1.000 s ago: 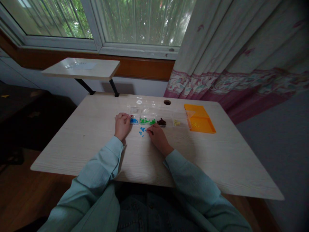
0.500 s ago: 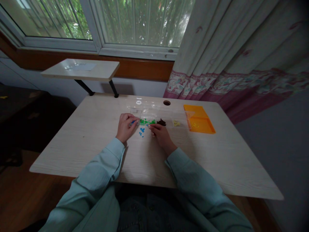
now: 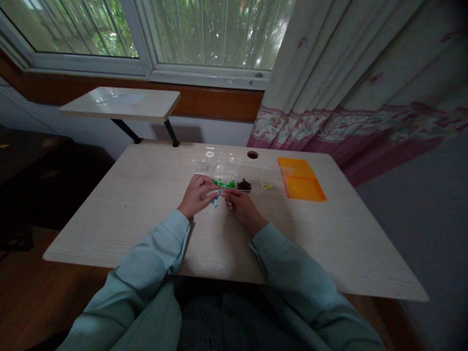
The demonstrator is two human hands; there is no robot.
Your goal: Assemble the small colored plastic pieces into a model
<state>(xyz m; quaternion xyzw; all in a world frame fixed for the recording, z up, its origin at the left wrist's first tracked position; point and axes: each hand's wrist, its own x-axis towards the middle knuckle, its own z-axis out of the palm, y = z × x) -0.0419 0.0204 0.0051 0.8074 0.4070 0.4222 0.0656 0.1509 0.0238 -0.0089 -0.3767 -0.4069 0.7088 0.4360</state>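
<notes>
"While the left hand [image 3: 198,195] and right hand [image 3: 243,206] sit so close, where are the blue bits [image 3: 213,203]?"

"Loose on the desk [image 3: 310,243], between the hands, by the left thumb. One more shows at the fingertips."

"Held?"

"The right hand pinches it; whether the left's parted thumb and finger grip it, I can't tell."

"And the box [image 3: 257,172]?"

"Just beyond both hands: green bits [image 3: 227,184] past the fingertips, brown bits [image 3: 244,185] past the right hand, yellow bits [image 3: 267,186] farther right."

Window [image 3: 219,34]: I see it from upper left to top centre.
Curtain [image 3: 340,73]: my upper right.
Shelf [image 3: 157,103]: left, below the window.
</notes>
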